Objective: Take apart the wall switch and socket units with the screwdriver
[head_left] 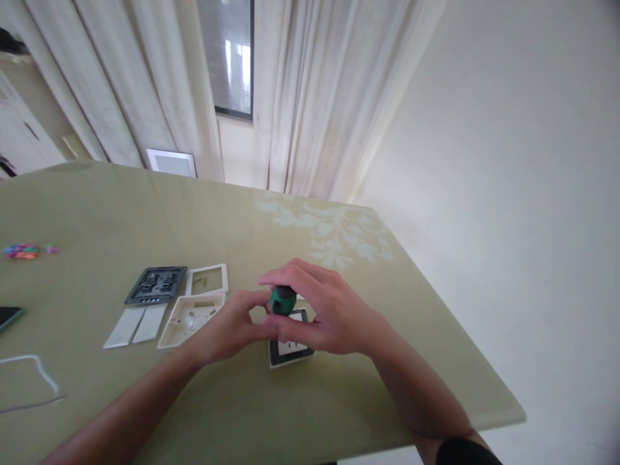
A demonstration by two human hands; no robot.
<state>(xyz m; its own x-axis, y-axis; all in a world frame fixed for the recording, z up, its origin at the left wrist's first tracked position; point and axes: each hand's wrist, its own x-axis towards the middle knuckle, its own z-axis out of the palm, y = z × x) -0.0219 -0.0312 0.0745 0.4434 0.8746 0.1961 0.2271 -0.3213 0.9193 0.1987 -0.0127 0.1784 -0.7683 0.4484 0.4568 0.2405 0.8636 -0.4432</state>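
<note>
Over a wall socket (292, 354) with a white front and a dark frame, a screwdriver (283, 301) with a green and black handle stands roughly upright. My right hand (334, 307) has its fingers and thumb wrapped round that handle. From the other side my left hand (237, 326) closes its thumb and forefinger low at the screwdriver, its fingertips partly hidden by the handle and my right thumb. The screwdriver's shaft and tip are out of sight. The socket lies on the table under both hands, its far part covered by them.
Left of my hands lie a white mounting box (167, 336), a white frame (224, 278) with small screws inside it, a dark grey switch plate (155, 285) and two white panels (124, 328). Farther left are small colourful pieces (22, 250) and a dark device (8, 316). A wall (523, 194) rises beyond the table's right edge.
</note>
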